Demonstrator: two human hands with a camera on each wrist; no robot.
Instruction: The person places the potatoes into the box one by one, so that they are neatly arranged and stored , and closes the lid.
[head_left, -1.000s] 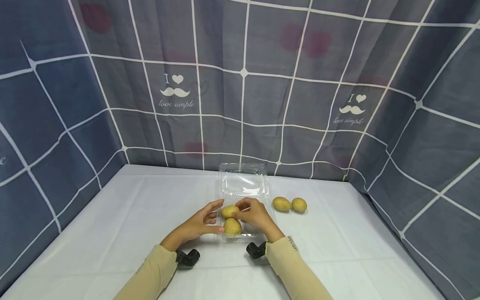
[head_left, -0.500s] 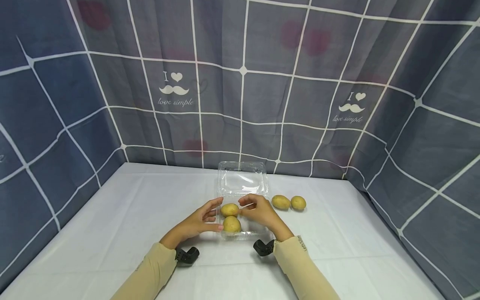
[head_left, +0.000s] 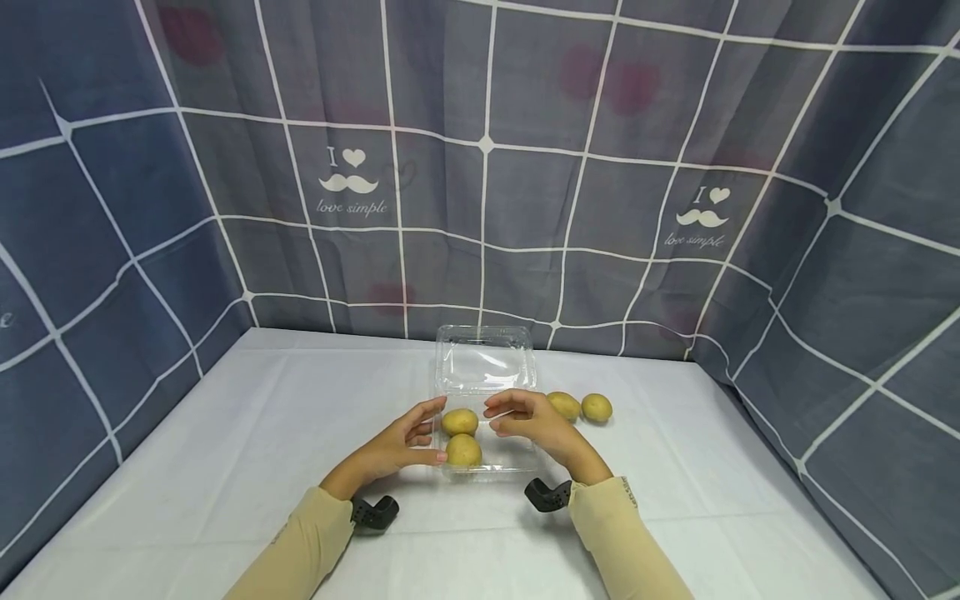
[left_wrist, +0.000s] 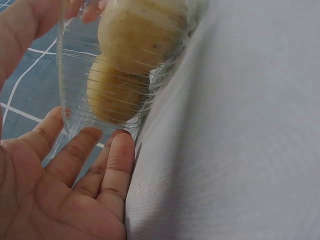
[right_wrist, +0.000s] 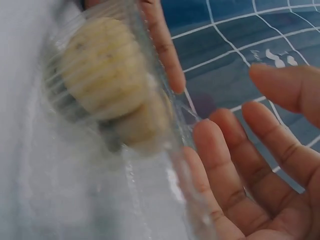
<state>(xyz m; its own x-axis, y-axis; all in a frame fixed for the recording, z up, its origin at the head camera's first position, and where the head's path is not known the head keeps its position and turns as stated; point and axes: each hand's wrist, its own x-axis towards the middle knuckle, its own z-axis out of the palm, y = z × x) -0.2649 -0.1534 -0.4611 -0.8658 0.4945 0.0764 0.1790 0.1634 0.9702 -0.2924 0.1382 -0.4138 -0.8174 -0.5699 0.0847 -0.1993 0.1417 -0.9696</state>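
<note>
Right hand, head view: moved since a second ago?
Yes: the right hand has moved rightward against the open lid, its fingers now clear of the far boxed potato.

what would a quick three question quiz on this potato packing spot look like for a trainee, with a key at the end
1. How many potatoes are inside the clear container, and how many lie on the white cloth?
2. True or false: the container's lid is closed.
3. What is the right hand holding? A) a potato B) the lid C) nothing

Key:
1. Two inside, two on the cloth.
2. False; the lid is open.
3. C
</note>
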